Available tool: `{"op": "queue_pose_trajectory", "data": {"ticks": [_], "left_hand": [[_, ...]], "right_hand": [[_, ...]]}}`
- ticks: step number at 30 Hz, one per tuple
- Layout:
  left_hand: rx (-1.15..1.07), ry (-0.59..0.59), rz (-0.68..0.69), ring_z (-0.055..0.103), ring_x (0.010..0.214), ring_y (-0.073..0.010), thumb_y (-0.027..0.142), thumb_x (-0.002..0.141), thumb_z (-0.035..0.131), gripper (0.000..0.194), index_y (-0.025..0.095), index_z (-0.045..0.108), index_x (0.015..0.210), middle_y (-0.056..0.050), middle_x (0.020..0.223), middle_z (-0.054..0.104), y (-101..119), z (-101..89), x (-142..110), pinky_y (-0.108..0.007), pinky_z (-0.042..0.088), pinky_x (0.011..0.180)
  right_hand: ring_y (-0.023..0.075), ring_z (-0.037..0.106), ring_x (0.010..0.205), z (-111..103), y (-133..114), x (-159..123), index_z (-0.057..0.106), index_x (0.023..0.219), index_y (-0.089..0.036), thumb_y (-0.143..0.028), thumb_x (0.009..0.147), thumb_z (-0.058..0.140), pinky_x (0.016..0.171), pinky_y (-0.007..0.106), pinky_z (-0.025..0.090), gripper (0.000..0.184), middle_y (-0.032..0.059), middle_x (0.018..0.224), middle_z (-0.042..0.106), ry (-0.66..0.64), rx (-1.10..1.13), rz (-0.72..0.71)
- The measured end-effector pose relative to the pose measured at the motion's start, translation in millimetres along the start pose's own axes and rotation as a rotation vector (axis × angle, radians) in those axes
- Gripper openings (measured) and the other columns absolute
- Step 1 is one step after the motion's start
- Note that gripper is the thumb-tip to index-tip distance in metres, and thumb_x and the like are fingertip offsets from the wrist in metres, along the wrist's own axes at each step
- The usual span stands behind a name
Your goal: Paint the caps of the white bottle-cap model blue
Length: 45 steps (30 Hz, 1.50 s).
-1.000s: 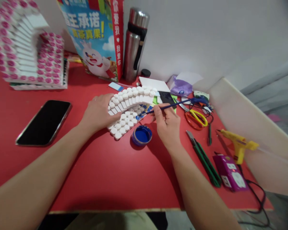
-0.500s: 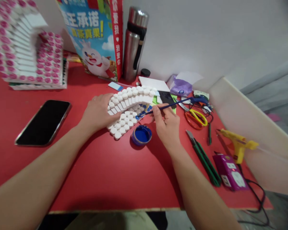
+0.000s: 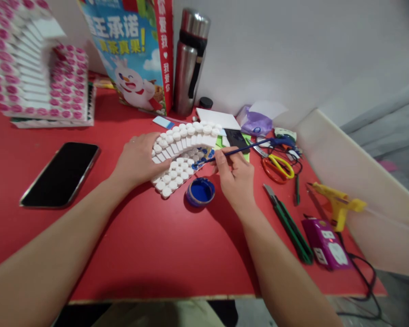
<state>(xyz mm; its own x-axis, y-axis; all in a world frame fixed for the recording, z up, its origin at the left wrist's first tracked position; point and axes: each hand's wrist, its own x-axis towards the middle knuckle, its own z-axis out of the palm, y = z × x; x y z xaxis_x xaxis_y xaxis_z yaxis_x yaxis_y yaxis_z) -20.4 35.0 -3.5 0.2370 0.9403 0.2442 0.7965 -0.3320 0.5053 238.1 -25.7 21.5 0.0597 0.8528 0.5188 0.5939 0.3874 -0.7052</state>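
Note:
A white craft model point(image 3: 177, 174) with a curved, stepped top and rows of round white discs lies on the red table. Several of its discs at the right are painted blue. My left hand point(image 3: 139, 156) is closed around the model's left end, thumb in front and fingers behind. Between the thumb and fingers of my right hand point(image 3: 236, 177) is a slim dark-blue paintbrush point(image 3: 248, 147); its tip touches a disc near the blue ones. Just below the tip stands a small round pot of blue paint point(image 3: 200, 192).
A black phone point(image 3: 60, 175) lies at left, below a pink-and-white model point(image 3: 34, 86). Behind stand a printed bag point(image 3: 129, 54) and a steel thermos point(image 3: 190, 63). To the right are scissors point(image 3: 277, 167), a green utility knife point(image 3: 289, 227), a yellow glue gun point(image 3: 339, 202) and a purple power box point(image 3: 327, 243).
The brush tip has shifted very slightly over the discs. Both hands keep their holds, and the whole view has moved a few pixels.

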Motion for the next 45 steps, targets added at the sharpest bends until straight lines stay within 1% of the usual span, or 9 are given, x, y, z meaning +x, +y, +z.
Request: {"op": "queue_pose_trajectory", "data": {"ticks": [4,8,11,15,20,25,30,42,45], "left_hand": [[0.01,-0.026,-0.002,0.061,0.138,-0.0458,0.048,0.085,0.071,0.069,0.024,0.057,0.149,-0.016,0.146,0.068,0.6,-1.6,0.5,-0.068,0.048,0.118],[0.009,-0.018,-0.008,0.06,0.139,-0.0468,0.05,0.086,0.07,0.072,0.022,0.057,0.15,-0.017,0.147,0.067,1.5,-1.9,0.1,-0.069,0.049,0.117],[0.002,-0.01,-0.01,0.059,0.141,-0.0465,0.051,0.085,0.071,0.072,0.025,0.057,0.15,-0.016,0.148,0.067,1.3,-1.4,-0.2,-0.068,0.048,0.119],[-0.019,-0.014,-0.007,0.058,0.141,-0.0462,0.051,0.084,0.071,0.07,0.029,0.057,0.15,-0.013,0.149,0.067,1.0,-1.1,-0.3,-0.07,0.047,0.119],[-0.018,-0.013,-0.024,0.057,0.143,-0.0486,0.051,0.084,0.072,0.073,0.025,0.057,0.151,-0.017,0.15,0.066,0.7,-0.9,-0.2,-0.071,0.046,0.118],[-0.018,-0.015,-0.012,0.059,0.141,-0.0468,0.051,0.084,0.072,0.07,0.028,0.058,0.149,-0.015,0.147,0.067,0.8,-1.1,0.0,-0.07,0.048,0.117],[-0.01,-0.01,-0.017,0.06,0.139,-0.0477,0.05,0.083,0.071,0.07,0.026,0.058,0.148,-0.016,0.147,0.068,2.5,-1.6,0.1,-0.071,0.048,0.117],[-0.014,-0.006,-0.009,0.058,0.141,-0.0484,0.053,0.084,0.07,0.073,0.026,0.057,0.151,-0.016,0.15,0.066,0.8,-0.7,-0.4,-0.072,0.048,0.117],[-0.005,-0.026,-0.02,0.058,0.141,-0.0474,0.054,0.085,0.068,0.074,0.024,0.056,0.152,-0.017,0.149,0.066,1.5,-1.3,-0.5,-0.07,0.047,0.118]], "right_hand": [[0.0188,0.07,0.068,-1.0,-1.5,-0.1,0.066,0.094,-0.025,-0.048,0.11,0.058,0.071,0.036,0.054,0.029,0.0003,0.077,0.074,0.031,-0.027,0.001],[0.017,0.07,0.066,-0.7,-2.8,0.7,0.066,0.095,-0.024,-0.043,0.11,0.058,0.069,0.034,0.054,0.026,-0.0003,0.079,0.074,0.039,-0.004,-0.017],[0.0182,0.071,0.067,-0.2,-1.5,1.5,0.066,0.094,-0.024,-0.043,0.109,0.059,0.069,0.035,0.054,0.025,0.0005,0.078,0.074,0.017,-0.001,-0.016],[0.0173,0.069,0.064,-0.8,0.1,1.5,0.064,0.093,-0.024,-0.045,0.11,0.058,0.069,0.035,0.053,0.027,-0.0008,0.076,0.074,0.046,0.0,0.018],[0.0183,0.07,0.067,-1.4,1.3,0.9,0.065,0.094,-0.024,-0.044,0.109,0.059,0.068,0.034,0.052,0.026,-0.0005,0.075,0.073,0.018,0.006,0.013],[0.0171,0.069,0.065,-2.4,-0.1,1.3,0.065,0.091,-0.024,-0.042,0.109,0.059,0.07,0.034,0.052,0.026,-0.0015,0.074,0.073,0.044,0.018,0.011],[0.0176,0.07,0.065,-2.1,0.4,0.4,0.066,0.093,-0.024,-0.04,0.108,0.06,0.068,0.034,0.052,0.023,-0.001,0.074,0.074,0.014,0.032,0.027],[0.0178,0.07,0.063,-1.5,-0.5,0.0,0.066,0.093,-0.024,-0.05,0.108,0.06,0.065,0.034,0.054,0.031,-0.0002,0.074,0.075,0.003,0.067,0.064],[0.0169,0.069,0.06,-1.8,0.6,0.1,0.066,0.094,-0.024,-0.049,0.108,0.061,0.065,0.034,0.054,0.03,-0.0007,0.074,0.075,0.006,0.084,0.052]]}}
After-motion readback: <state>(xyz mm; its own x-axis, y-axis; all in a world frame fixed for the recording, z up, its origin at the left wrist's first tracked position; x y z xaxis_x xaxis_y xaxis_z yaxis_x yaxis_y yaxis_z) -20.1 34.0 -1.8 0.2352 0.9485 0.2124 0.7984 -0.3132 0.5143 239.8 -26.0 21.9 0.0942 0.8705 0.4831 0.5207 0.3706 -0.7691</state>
